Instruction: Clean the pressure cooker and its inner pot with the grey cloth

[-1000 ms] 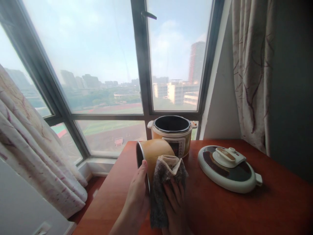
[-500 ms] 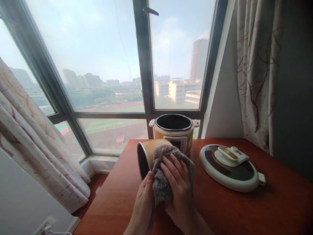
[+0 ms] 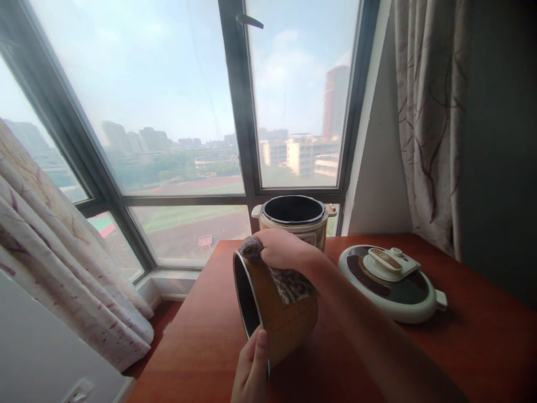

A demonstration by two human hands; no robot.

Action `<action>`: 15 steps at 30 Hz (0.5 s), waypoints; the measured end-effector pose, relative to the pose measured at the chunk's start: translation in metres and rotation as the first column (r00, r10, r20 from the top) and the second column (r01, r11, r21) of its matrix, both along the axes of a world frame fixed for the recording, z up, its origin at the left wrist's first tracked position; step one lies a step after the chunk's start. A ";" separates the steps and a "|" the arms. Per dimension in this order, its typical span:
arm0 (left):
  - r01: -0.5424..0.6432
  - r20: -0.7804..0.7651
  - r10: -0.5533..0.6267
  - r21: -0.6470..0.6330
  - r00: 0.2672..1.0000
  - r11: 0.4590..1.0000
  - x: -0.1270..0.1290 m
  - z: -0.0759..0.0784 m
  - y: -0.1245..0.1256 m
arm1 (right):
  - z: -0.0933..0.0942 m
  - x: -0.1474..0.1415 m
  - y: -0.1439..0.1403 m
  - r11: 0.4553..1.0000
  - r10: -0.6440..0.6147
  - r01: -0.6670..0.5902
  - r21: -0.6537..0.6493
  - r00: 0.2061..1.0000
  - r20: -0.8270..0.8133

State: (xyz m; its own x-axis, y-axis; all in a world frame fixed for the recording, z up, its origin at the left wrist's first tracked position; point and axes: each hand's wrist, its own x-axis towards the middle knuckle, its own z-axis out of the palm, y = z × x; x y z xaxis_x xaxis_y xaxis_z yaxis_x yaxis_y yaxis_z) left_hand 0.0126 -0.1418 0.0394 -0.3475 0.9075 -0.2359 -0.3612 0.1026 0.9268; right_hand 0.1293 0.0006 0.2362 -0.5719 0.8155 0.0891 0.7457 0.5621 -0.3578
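A gold-coloured inner pot (image 3: 289, 330) with a dark inside lies tilted on its side, its mouth facing left. My left hand (image 3: 251, 364) grips the pot's rim at the lower near edge, thumb on the outside. Over the top of the pot, my right hand (image 3: 285, 249) presses a grey-brown cloth (image 3: 251, 249) against the outer wall close to the rim. Part of the cloth hangs down the pot's side below that hand; the right fingertips are hidden in it.
Behind the pot stands the electric pressure cooker body (image 3: 293, 215), open at the top. Its round lid (image 3: 388, 285) lies on the reddish wooden table (image 3: 188, 347) to the right. Windows and curtains (image 3: 432, 123) border the table.
My right hand and the cloth have moved up and left, from the pot's near side to the top by its rim. More of the gold wall shows. The view has shifted slightly.
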 end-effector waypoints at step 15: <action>0.139 0.199 -0.172 0.168 0.965 0.976 0.009 0.051 0.022 | -0.065 -0.018 -0.054 0.808 -0.224 0.305 0.503 0.950 -0.216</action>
State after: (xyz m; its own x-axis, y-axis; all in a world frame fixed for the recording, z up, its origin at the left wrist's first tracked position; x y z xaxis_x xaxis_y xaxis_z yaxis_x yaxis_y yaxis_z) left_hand 0.0213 -0.1202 0.0900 -0.1568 0.9771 -0.1441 -0.5411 0.0371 0.8401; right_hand 0.1118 -0.0537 0.1708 -0.2892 0.7389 0.6087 0.8580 0.4820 -0.1775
